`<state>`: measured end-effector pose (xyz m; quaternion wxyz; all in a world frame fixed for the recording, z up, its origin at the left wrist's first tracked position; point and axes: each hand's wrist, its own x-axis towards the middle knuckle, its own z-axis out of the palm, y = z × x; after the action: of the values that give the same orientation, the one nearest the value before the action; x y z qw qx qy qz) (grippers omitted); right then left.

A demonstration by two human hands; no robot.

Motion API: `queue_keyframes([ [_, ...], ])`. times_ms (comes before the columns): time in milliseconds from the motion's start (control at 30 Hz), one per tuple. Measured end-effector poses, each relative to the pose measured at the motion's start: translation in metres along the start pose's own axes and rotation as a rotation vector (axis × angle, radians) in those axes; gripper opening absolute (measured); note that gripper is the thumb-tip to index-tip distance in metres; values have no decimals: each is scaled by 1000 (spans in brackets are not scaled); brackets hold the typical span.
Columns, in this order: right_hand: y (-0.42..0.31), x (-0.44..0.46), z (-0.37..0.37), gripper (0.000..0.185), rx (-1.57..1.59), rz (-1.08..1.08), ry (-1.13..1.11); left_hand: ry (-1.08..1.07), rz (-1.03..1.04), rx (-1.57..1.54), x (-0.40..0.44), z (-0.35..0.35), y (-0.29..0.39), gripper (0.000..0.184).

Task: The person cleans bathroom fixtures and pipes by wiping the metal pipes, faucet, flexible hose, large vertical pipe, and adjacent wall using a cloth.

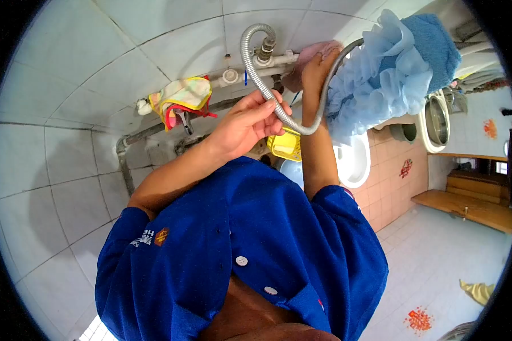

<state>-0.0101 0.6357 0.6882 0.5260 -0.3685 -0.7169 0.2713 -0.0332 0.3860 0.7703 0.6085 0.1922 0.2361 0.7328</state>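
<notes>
My left hand (pixel 250 123) has its thumb and fingers closed on a grey ribbed flexible hose (pixel 260 84). One end of this hose loops over to a metal fitting (pixel 265 50) on the wall pipe; it then bends below my left hand and rises in front of my right forearm. Its far part passes behind a blue frilled cover (pixel 375 79). My right hand (pixel 317 69) reaches up beside a pink cloth (pixel 313 55) near the white pipe. The fingers of that hand are mostly hidden, so its grip does not show.
A yellow-edged cloth (pixel 188 95) hangs over a tap on the left. Below my hands are a yellow basket (pixel 286 145) and a white basin (pixel 359 165). A blue towel (pixel 438 48) lies at upper right. Grey pipe (pixel 121 149) runs along the tiled wall.
</notes>
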Motion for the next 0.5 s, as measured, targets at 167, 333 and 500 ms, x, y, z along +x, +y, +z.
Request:
queue_keyframes([
  [167,-2,-20,-10,48,158,60,-333,-20,4,-5,2,-6,-1,20],
  [333,-32,-51,-10,41,248,91,-159,-67,-8,-18,5,-6,-1,19],
  [500,-50,-63,-15,43,374,320,-312,-77,12,-26,8,-8,0,19],
])
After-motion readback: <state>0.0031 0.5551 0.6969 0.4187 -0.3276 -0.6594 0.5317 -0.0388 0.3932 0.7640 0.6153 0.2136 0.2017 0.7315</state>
